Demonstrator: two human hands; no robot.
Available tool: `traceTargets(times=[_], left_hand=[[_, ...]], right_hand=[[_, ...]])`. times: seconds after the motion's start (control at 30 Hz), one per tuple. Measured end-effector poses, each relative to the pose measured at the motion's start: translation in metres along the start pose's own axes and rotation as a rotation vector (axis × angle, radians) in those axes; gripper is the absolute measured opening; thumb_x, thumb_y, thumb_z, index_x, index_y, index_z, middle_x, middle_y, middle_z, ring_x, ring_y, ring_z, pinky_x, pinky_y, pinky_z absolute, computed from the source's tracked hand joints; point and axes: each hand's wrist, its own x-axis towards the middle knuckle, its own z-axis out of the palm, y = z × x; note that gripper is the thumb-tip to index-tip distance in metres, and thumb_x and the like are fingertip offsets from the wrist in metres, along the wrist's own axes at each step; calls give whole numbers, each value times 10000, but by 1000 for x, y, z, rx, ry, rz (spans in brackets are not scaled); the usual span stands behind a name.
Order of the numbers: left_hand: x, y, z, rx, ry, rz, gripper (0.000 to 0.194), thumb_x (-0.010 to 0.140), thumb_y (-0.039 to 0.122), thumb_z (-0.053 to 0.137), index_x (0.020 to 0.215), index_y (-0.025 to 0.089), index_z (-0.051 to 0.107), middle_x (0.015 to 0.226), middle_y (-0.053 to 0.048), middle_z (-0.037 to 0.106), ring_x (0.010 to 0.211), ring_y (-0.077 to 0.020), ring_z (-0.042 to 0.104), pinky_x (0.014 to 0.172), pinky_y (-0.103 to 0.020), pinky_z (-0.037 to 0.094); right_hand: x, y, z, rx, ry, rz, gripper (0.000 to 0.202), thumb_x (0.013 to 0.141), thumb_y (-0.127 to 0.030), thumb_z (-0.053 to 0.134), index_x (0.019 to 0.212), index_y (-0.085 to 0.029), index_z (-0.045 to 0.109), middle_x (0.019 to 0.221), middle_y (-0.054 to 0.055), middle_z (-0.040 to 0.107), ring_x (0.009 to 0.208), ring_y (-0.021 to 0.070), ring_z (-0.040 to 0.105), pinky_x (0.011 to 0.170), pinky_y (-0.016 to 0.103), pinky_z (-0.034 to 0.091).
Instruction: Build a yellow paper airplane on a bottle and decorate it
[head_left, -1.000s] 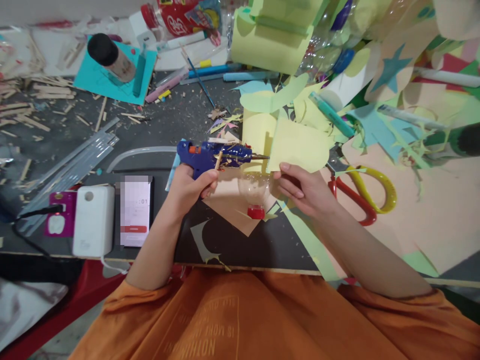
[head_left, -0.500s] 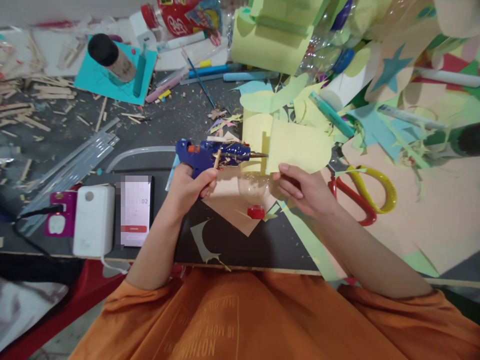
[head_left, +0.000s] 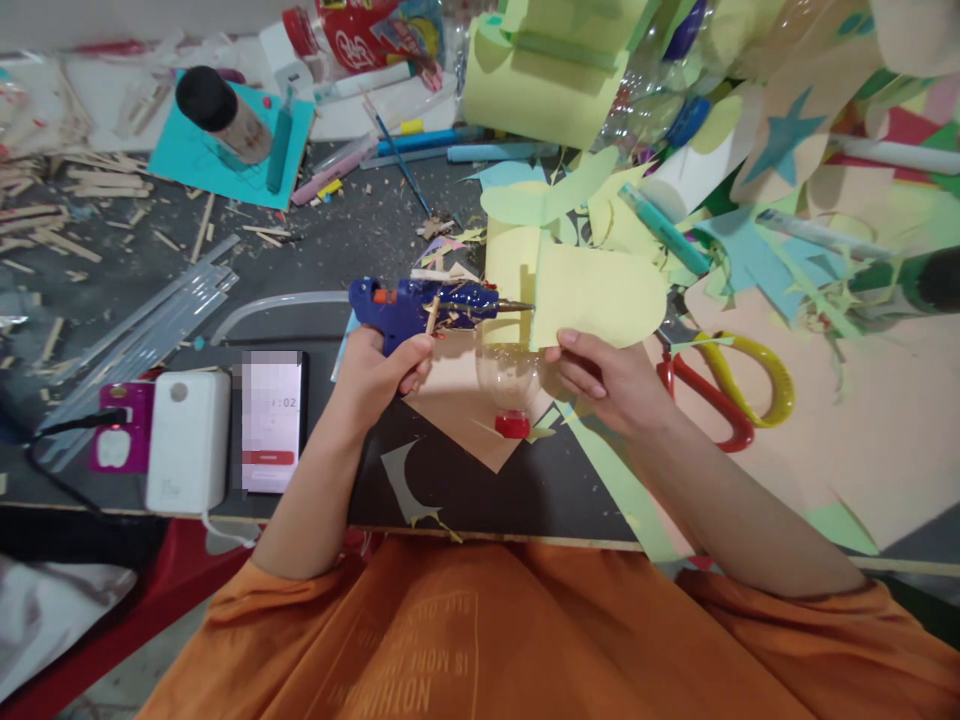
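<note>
My left hand point(head_left: 386, 375) is wrapped round the handle of a blue hot glue gun point(head_left: 457, 303), with a clear glue stick point(head_left: 289, 300) trailing from its back. The metal nozzle points right and meets, or nearly meets, the left edge of a yellow paper piece point(head_left: 600, 295) with a rounded right end. Thumb and fingers of my right hand point(head_left: 600, 375) pinch that paper at its lower edge. Beneath lies a clear plastic bottle point(head_left: 506, 375) with a red cap point(head_left: 513, 425) towards me and yellow paper point(head_left: 512, 262) round its body.
Scissors point(head_left: 750, 385) with red and yellow handles lie right of my right hand. A phone point(head_left: 274, 420), a white power bank point(head_left: 187, 440) and clear glue sticks point(head_left: 161, 330) are at left. Paper scraps and wooden sticks litter the dark table point(head_left: 510, 500).
The glue gun's nozzle has shifted very slightly upward and left along the paper's edge. Both hands keep their grips and otherwise stay in place.
</note>
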Motion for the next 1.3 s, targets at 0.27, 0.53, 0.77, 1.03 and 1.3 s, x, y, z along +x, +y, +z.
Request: traceTargets(times=[0.27,0.53,0.77,1.03,1.3], left_hand=[[1,0,0,17,17,14,296,690,358,687,583,221,447,390,78,434,317,-29,320,356,-176,299],[1,-4,-3,26,16,21,284,706,360,666,576,220,456,378,72,434,322,-28,317,362,-175,288],[1,-5,-3,25,19,16,288,720,363,672,570,219,473,380,71,420,325,-32,317,367,-181,295],[1,-6,-5,30,41,10,282,727,360,668,588,213,472,399,74,429,327,-24,319,372,-173,301],[2,-5,-2,1,66,27,272,692,328,665,570,214,450,393,80,426,313,-19,321,359,-163,305]], right_hand=[[-1,0,1,-8,0,-7,365,756,-524,779,622,-203,667,329,-122,240,354,43,155,433,271,176],[-1,2,-1,-10,-7,-33,351,791,-503,760,641,-200,667,341,-121,238,359,44,170,436,271,191],[-1,1,0,-19,12,-41,337,772,-475,778,628,-186,680,330,-119,265,358,34,173,446,265,189],[-2,1,1,-7,18,-37,325,765,-456,788,614,-190,679,329,-116,274,354,34,190,452,264,203],[-2,0,0,-30,5,-36,346,758,-482,786,618,-184,681,330,-122,265,354,32,182,446,256,215]])
